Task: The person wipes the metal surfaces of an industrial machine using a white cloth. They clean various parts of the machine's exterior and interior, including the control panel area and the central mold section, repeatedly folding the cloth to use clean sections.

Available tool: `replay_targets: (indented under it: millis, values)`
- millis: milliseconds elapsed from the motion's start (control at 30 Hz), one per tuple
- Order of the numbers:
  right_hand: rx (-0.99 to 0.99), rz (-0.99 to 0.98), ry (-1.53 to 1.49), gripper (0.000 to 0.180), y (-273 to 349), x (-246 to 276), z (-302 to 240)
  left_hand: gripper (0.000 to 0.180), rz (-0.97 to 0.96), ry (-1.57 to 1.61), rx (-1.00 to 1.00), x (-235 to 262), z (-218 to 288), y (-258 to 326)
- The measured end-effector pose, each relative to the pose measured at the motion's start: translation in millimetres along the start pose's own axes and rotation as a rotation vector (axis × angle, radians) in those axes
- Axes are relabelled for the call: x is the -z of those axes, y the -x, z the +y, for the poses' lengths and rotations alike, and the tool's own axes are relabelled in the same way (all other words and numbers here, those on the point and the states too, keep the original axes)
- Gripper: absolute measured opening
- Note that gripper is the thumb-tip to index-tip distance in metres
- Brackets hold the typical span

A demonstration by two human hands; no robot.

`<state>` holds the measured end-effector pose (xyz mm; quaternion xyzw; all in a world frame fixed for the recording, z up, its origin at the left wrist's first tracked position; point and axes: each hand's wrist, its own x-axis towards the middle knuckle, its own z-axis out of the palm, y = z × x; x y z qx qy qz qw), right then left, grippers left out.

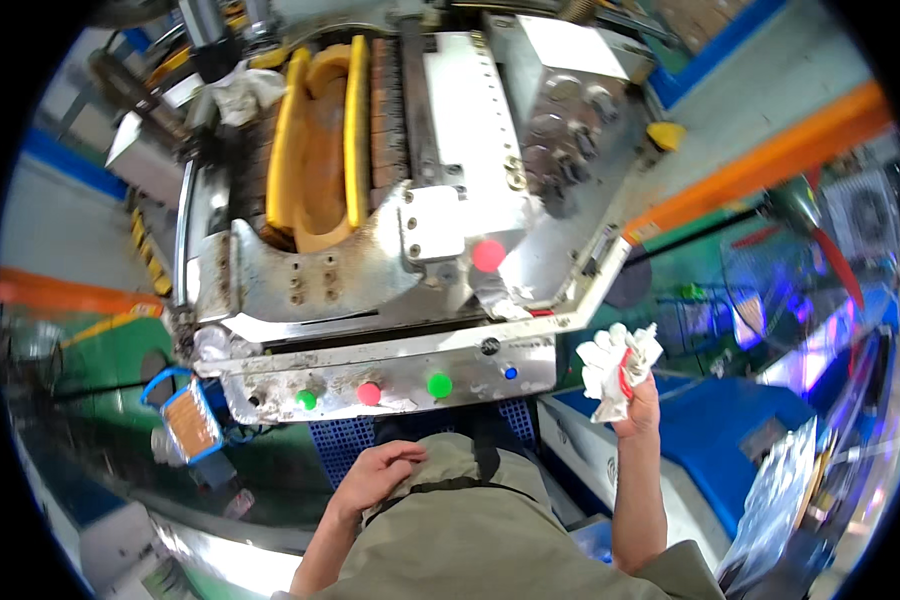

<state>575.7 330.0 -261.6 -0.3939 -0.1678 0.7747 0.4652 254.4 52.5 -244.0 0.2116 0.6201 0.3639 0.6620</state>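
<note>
My right hand (638, 392) is raised at the machine's right front corner, closed around a bunch of white work gloves with red trim (615, 362). My left hand (377, 475) rests low against my olive-green clothing, fingers loosely curled, holding nothing. Just ahead of both hands is the metal control panel (400, 368) of a steel machine, with two green buttons (439, 384), a red button (369, 393) and a small blue one (510, 373).
The machine's top holds a yellow curved guide (310, 120) and a red round knob (488, 254). A blue-framed brush-like object (188, 420) sits at the lower left. Blue crates (730, 430) stand to the right, and an orange floor stripe (770, 160) runs beyond.
</note>
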Motion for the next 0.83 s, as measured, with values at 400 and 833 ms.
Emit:
replay_targets:
  millis: [400, 833]
  values:
    - [-0.256, -0.178, 0.050, 0.050, -61, -48, -11, 0.033, 0.289, -0.094, -0.079, -39, 19, -1]
    - [-0.426, -0.427, 0.054, 0.034, 38, -174, 58, 0.036, 0.421, 0.026, -0.061, 11, -59, 79]
